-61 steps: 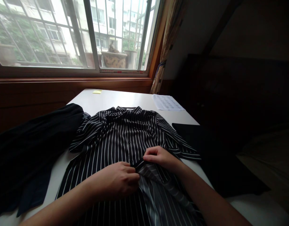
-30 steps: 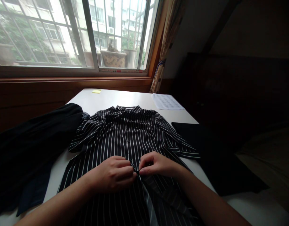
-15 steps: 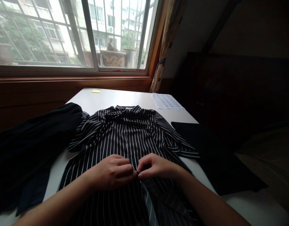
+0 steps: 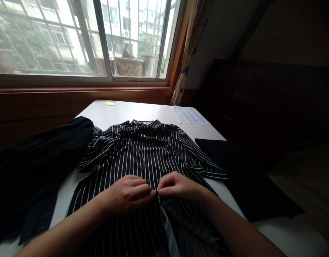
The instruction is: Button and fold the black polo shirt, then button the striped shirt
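Note:
A black shirt with white stripes (image 4: 134, 153) lies front up, its collar toward the window. My left hand (image 4: 129, 194) is closed on the front placket, fingertips pinching the fabric edge. Opposite it, my right hand (image 4: 177, 185) pinches the same spot with thumb and forefinger, the fingertips of both hands almost meeting. A small dark bit shows between them; whether it is a button or cloth I cannot tell. Just above the left fingertips sits a dark button (image 4: 148, 182), and another button (image 4: 146, 160) is farther up. Below the hands the front parts, and the lighter inside shows.
Under the shirt is a white table (image 4: 121, 110). Dark clothing (image 4: 41, 160) is heaped at the left, and a flat black cloth (image 4: 250, 182) lies at the right. Printed sheets (image 4: 190, 115) and a yellow note (image 4: 109, 103) rest near the far edge, below the barred window (image 4: 108, 39).
My right hand has risen slightly, and its thumb and forefinger have drawn closer together. The pinched placket edge has lifted a little. My left hand has barely moved.

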Demonstrator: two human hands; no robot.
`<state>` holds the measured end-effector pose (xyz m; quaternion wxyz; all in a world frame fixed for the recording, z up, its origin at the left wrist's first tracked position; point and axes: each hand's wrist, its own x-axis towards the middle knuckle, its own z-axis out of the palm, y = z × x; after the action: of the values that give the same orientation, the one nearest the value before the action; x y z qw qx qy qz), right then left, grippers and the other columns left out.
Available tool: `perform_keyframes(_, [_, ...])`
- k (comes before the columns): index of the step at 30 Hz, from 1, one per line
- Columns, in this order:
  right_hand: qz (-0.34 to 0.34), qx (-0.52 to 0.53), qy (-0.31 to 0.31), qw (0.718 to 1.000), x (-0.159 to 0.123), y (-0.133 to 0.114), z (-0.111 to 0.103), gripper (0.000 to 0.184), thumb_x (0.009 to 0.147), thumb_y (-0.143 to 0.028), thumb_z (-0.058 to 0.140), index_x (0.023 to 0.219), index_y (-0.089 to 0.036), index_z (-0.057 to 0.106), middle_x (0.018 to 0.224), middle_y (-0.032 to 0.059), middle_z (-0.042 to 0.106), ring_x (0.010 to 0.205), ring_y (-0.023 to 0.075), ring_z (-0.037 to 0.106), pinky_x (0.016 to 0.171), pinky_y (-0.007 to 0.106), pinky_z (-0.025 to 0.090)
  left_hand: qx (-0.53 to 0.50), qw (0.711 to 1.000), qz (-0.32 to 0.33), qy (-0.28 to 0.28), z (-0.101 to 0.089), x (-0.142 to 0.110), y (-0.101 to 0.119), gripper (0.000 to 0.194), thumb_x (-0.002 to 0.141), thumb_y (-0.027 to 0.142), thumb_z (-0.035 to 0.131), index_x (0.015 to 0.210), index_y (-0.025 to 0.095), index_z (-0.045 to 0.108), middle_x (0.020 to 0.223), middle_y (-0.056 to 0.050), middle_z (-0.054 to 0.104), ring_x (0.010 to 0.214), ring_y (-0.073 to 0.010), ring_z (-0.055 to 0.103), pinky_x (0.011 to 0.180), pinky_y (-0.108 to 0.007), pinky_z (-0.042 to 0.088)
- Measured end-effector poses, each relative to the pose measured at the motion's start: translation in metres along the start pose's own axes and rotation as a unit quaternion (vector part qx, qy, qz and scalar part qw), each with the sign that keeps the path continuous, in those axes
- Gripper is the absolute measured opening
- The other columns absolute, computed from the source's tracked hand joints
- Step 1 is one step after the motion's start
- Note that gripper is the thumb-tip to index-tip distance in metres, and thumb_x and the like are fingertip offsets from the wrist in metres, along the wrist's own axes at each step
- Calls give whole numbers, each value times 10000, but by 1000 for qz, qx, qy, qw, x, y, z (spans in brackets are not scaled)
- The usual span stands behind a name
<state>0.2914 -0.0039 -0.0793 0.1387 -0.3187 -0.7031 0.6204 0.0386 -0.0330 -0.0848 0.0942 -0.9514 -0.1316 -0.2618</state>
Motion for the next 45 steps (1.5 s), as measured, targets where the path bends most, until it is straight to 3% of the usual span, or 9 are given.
perform_keyframes(6, [-11, 16, 50, 999, 0, -8, 0, 247, 795, -419, 745, 783, -172, 744, 781, -1, 631, 752, 139, 559, 709, 251, 431, 1, 999, -9, 35, -1, 4, 3, 45, 946, 132, 562, 926, 162, 589, 666, 48, 526, 548, -91, 464, 489, -308, 354])
perform_keyframes(14, [43, 107, 59, 992, -2, -12, 5, 217, 776, -368, 763, 799, -152, 762, 705, -4, 648, 667, 118, 545, 645, 241, 405, -44, 996, -39, 60, -3, 8, 9, 219, 946, 107, 556, 738, 165, 520, 590, 59, 464, 499, -88, 372, 482, -324, 282])
perform_keyframes(22, [80, 152, 58, 983, -3, -9, 4, 216, 725, -345, 812, 812, -155, 757, 729, -1, 669, 663, 110, 571, 635, 227, 426, -67, 995, -49, 63, -4, 9, 9, 248, 955, 116, 535, 713, 169, 516, 569, 60, 454, 480, -89, 366, 479, -318, 296])
perform_keyframes(34, [84, 159, 24, 983, -3, -14, 5, 254, 713, -347, 840, 804, -140, 724, 733, -7, 654, 657, 93, 559, 626, 207, 429, -84, 993, -45, 63, -4, 10, 12, 251, 940, 104, 545, 706, 178, 487, 562, 66, 432, 483, -92, 354, 474, -313, 281])
perform_keyframes(45, [85, 173, 41, 980, 5, -7, 9, 290, 697, -374, 854, 812, -139, 729, 707, -9, 644, 617, 82, 546, 591, 201, 412, -91, 993, -45, 58, -4, 8, 13, 255, 932, 102, 543, 698, 178, 479, 563, 64, 420, 481, -92, 342, 478, -310, 274])
